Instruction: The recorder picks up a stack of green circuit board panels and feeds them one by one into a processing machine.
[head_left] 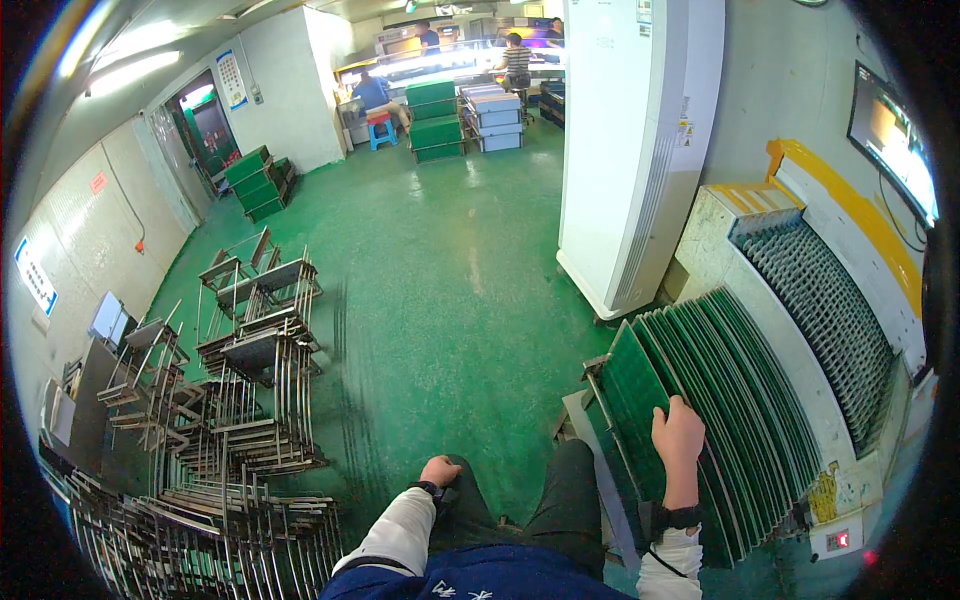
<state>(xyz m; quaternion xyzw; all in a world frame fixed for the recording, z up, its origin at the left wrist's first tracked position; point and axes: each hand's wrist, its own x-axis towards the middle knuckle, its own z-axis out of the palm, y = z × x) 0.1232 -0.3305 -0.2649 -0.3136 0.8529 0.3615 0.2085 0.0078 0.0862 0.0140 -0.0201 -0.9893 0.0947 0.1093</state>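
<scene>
My right hand (678, 432) rests on the top edges of a row of green circuit boards (720, 390) standing upright in a slotted metal rack (590, 400) on my right. Its fingers curl over the nearest boards, gripping them. My left hand (438, 471) lies fisted on my left knee and holds nothing. Both wrists wear dark bands below white sleeves. My legs in dark trousers reach out over the green floor.
Several empty metal racks (255, 340) are piled on the left. A conveyor machine with rollers (830, 310) stands behind the boards. A tall white cabinet (630, 150) rises ahead. Stacked green and grey crates (435, 120) and several people sit far back.
</scene>
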